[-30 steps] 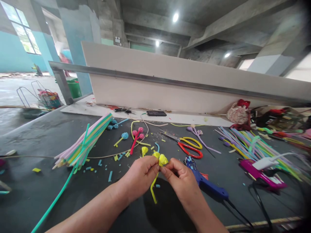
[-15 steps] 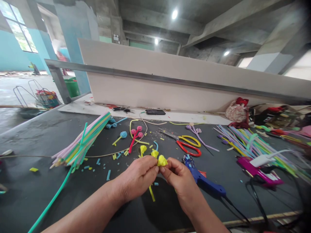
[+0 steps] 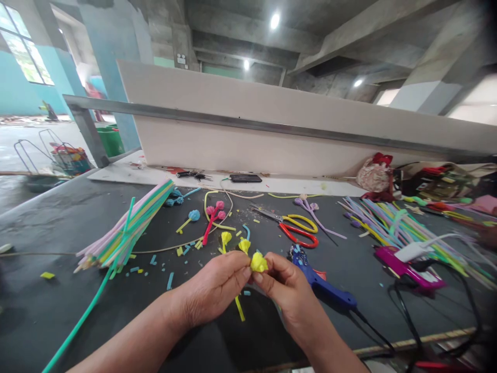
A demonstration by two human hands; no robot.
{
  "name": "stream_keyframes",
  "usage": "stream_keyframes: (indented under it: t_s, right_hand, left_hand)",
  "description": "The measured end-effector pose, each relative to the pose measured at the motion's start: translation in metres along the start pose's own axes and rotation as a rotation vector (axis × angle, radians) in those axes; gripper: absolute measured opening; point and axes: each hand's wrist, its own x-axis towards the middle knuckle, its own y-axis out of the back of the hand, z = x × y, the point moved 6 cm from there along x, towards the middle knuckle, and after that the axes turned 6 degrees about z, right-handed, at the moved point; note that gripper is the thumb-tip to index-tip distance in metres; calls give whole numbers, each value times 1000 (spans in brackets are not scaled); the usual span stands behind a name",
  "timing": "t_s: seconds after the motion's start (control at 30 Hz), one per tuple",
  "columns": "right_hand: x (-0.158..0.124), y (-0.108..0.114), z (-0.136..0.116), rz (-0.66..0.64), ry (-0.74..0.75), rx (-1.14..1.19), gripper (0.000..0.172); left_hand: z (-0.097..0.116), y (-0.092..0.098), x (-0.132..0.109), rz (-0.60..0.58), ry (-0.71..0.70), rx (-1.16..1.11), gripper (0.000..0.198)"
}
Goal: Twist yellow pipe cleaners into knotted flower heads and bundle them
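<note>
Shaping the yellow flower (image 3: 259, 262) seems the current step: it sits between left hand (image 3: 218, 284) and right hand (image 3: 286, 286), 2 sets of fingertips (image 3: 258, 278) pinching its base; next calls for gentle, even pressure.

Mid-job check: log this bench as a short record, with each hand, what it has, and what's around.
Left hand: fingers pinched beside the yellow flower head; exact grip partly hidden
Right hand: fingers closed at the flower head's other side
Yellow stem: sticks out below the left hand
Beyond the hands: pink flower sprig, blue flower
To the right: scissors with yellow and red handles; blue corded tool nearer
To the left: bundle of pastel stems
</note>
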Motion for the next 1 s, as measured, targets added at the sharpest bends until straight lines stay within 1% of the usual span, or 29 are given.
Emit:
stream_keyframes:
  t_s: [0.17,0.37,0.57,0.67,0.87,0.93,1.0]
  right_hand:
    - [-1,2,2,-26,1,17,32]
    - [-2,3,3,-37,-2,27,30]
    - [-3,2,3,-28,20,51,27]
    - [-3,0,1,-29,35,44,26]
    - [-2,-1,-2,-46,57,101,22]
    - [-2,0,-1,-88,19,112,21]
    - [-2,3,0,-132,-53,105,24]
  left_hand:
    - [1,-1,-2,-51,46,-85,26]
    - [2,0,-3,-92,82,-113,27]
    - [-2,-2,-3,-54,155,-181,26]
    - [-3,-3,-2,-31,165,-225,27]
    - [-8,-7,-4,18,229,-438,27]
    - [-9,-7,-5,20,237,-483,26]
    - [-9,-4,-6,21,240,-499,26]
